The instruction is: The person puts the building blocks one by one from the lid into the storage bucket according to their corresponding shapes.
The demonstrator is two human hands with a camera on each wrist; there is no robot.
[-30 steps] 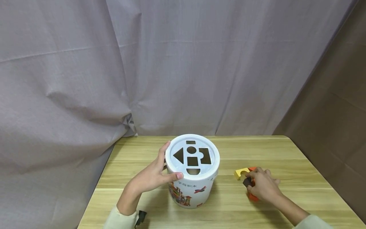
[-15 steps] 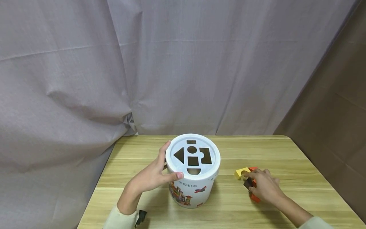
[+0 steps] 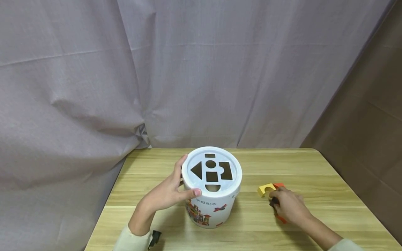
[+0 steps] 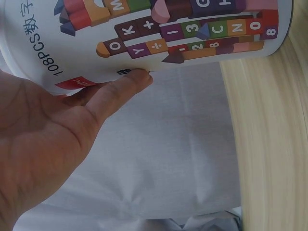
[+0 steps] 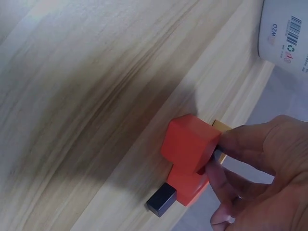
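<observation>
From the head view, the white tub (image 3: 211, 188) on the table (image 3: 314, 167) is held at its rim by the left hand (image 3: 166, 195), fingers curled around it. The right hand (image 3: 290, 205) rests over small blocks beside a yellow block (image 3: 265, 190).

At the left wrist, the tub's picture side (image 4: 159, 33) is touched by the thumb.

At the right wrist, a red block (image 5: 190, 144) is pinched by the fingers (image 5: 240, 144). A dark block (image 5: 161, 199) lies just beside it.
</observation>
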